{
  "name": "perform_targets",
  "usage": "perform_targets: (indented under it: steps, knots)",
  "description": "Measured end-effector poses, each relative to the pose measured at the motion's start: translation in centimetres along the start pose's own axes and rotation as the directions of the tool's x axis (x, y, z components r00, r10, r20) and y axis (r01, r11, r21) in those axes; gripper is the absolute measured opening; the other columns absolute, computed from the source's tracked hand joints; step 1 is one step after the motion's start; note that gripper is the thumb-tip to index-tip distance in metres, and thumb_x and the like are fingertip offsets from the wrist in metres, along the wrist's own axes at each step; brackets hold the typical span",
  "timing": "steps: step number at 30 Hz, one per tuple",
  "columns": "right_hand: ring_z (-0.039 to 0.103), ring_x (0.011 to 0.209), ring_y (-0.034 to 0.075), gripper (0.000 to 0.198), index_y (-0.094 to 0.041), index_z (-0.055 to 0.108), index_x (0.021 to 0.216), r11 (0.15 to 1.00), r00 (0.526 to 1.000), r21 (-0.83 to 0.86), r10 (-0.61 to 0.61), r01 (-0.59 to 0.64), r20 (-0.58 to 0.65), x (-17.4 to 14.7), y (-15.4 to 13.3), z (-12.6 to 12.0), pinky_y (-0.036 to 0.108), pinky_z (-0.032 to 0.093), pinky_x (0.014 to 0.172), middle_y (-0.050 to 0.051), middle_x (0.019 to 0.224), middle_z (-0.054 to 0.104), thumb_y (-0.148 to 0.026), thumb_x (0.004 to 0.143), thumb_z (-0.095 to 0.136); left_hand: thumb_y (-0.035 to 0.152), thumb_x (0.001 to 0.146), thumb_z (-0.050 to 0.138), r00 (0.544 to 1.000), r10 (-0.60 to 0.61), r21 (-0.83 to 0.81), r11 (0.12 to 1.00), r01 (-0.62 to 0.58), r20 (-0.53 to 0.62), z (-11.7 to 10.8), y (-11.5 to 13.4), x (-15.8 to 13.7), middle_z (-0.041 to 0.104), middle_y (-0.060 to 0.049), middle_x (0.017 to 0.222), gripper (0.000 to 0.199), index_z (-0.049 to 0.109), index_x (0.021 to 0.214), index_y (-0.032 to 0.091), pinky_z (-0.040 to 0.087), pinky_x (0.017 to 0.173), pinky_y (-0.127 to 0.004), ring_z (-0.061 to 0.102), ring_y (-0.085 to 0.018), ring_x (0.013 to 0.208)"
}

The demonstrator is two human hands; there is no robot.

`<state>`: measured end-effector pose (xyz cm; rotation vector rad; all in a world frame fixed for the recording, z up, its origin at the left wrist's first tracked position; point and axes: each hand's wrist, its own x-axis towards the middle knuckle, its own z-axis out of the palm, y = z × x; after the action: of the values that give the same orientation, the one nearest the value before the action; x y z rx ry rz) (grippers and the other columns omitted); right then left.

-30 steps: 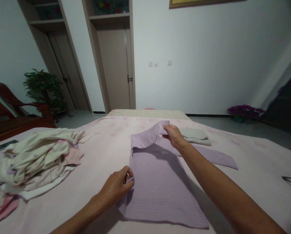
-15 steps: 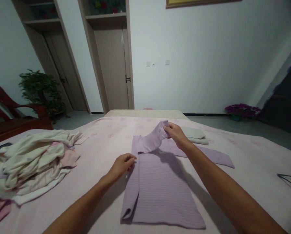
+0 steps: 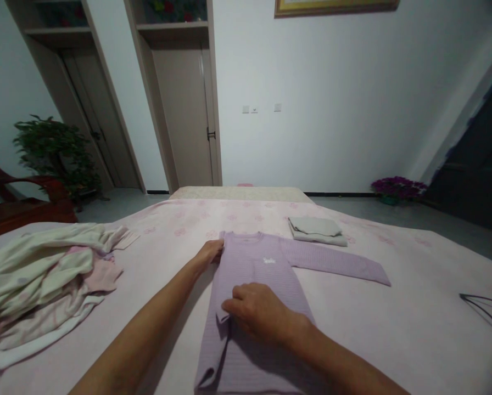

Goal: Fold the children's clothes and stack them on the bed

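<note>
A lilac ribbed long-sleeved shirt [image 3: 266, 252] lies front up, its neckline away from me and a small white print on the chest. Its left side is folded inward, and one sleeve stretches out flat to the right. At the upper left shoulder edge, my left hand [image 3: 208, 253] has its fingers closed on the fabric. My right hand [image 3: 260, 310] is closed on the cuff end of the other sleeve, which runs down over the shirt's left side. The lower right of the shirt is partly hidden by my right forearm.
The shirt rests on a pink flowered cloth [image 3: 167, 307]. A heap of pale clothes [image 3: 44, 285] lies at left, a folded light grey garment [image 3: 318, 230] beyond the sleeve. A black wire object [image 3: 482, 307] sits at the right edge.
My right hand has brought the raised sleeve down and toward me, onto the shirt's left side, uncovering the neckline and print. My left hand has moved up to the shoulder.
</note>
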<state>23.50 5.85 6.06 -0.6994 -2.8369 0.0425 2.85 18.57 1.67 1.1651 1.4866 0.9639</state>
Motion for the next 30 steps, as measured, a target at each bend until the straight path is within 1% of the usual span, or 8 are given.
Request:
perform_targets:
  steps: [4,6,13,18,20,23,26,30]
  knots:
    - [0.054,0.066,0.016,0.007,-0.02,0.065,0.088,0.999,0.999,-0.011,-0.037,0.037,0.028,-0.5,-1.0,1.6,0.029,0.031,0.059,0.004,0.081,0.064,-0.018,0.085,0.059,0.038,0.096,0.061,0.997,0.002,0.156,0.988,0.009,-0.071,0.0,-0.5,1.9,0.064,-0.009,0.118,0.035,0.062,0.119,0.013,0.057,0.084,-0.041,0.065,-0.024,0.1]
    - [0.055,0.068,0.016,0.009,-0.021,0.065,0.09,0.999,0.999,0.019,-0.026,0.025,0.023,-0.7,-1.0,1.9,0.029,0.032,0.06,0.004,0.083,0.064,-0.019,0.084,0.06,0.038,0.095,0.062,0.995,0.02,0.226,0.974,0.003,-0.099,-0.1,-0.7,2.7,0.06,-0.008,0.126,0.038,0.059,0.126,0.016,0.055,0.089,-0.045,0.062,-0.026,0.108]
    - [0.056,0.077,0.018,0.025,-0.023,0.066,0.104,0.988,0.995,0.153,0.014,0.002,-0.102,-1.2,-0.3,3.8,0.029,0.035,0.067,0.003,0.086,0.063,-0.016,0.081,0.057,0.037,0.096,0.061,0.978,0.099,0.476,0.88,0.0,-0.183,-0.6,-0.8,5.4,0.06,-0.009,0.126,0.037,0.059,0.126,0.016,0.056,0.089,-0.044,0.063,-0.024,0.107]
    - [0.053,0.075,0.019,0.021,-0.023,0.066,0.099,0.991,0.997,0.121,-0.054,0.061,-0.058,-0.9,-0.5,4.6,0.031,0.033,0.065,0.003,0.082,0.061,-0.023,0.08,0.057,0.032,0.093,0.06,0.952,0.173,0.617,0.786,0.022,-0.254,-0.5,-1.1,6.6,0.07,-0.009,0.113,0.018,0.069,0.105,0.022,0.049,0.091,-0.038,0.064,-0.027,0.11]
    - [0.051,0.075,0.019,0.023,-0.023,0.066,0.1,0.992,0.997,0.114,-0.058,0.063,-0.041,-1.0,-0.7,4.6,0.031,0.033,0.065,0.003,0.083,0.06,-0.024,0.078,0.058,0.031,0.091,0.06,0.939,0.21,0.653,0.757,0.02,-0.272,-0.4,-1.4,6.6,0.071,-0.01,0.112,0.016,0.069,0.102,0.023,0.048,0.089,-0.038,0.065,-0.029,0.11]
    - [0.051,0.077,0.02,0.025,-0.023,0.066,0.1,0.991,0.998,0.123,-0.04,0.045,-0.037,-1.1,-0.8,4.6,0.032,0.034,0.067,0.003,0.084,0.06,-0.025,0.076,0.059,0.032,0.088,0.061,0.922,0.263,0.681,0.733,0.0,-0.283,-0.4,-1.7,6.3,0.071,-0.009,0.114,0.019,0.066,0.105,0.023,0.047,0.087,-0.035,0.064,-0.027,0.11]
    - [0.053,0.079,0.019,0.027,-0.025,0.067,0.102,0.985,0.997,0.172,0.014,0.0,-0.077,-1.3,-0.6,5.0,0.031,0.036,0.07,0.003,0.084,0.06,-0.021,0.077,0.057,0.036,0.091,0.057,0.909,0.294,0.669,0.743,-0.023,-0.295,-0.8,-1.6,5.3,0.072,-0.009,0.108,0.024,0.063,0.109,0.022,0.047,0.081,-0.032,0.067,-0.025,0.103]
    - [0.054,0.077,0.018,0.035,-0.022,0.07,0.102,0.959,0.981,0.282,0.075,-0.023,-0.177,-1.4,-0.1,6.1,0.029,0.04,0.072,0.003,0.083,0.061,-0.013,0.072,0.056,0.038,0.098,0.045,0.881,0.373,0.637,0.763,-0.113,-0.291,-2.0,-1.1,1.7,0.071,-0.007,0.102,0.025,0.059,0.107,0.02,0.047,0.075,-0.028,0.068,-0.019,0.089]
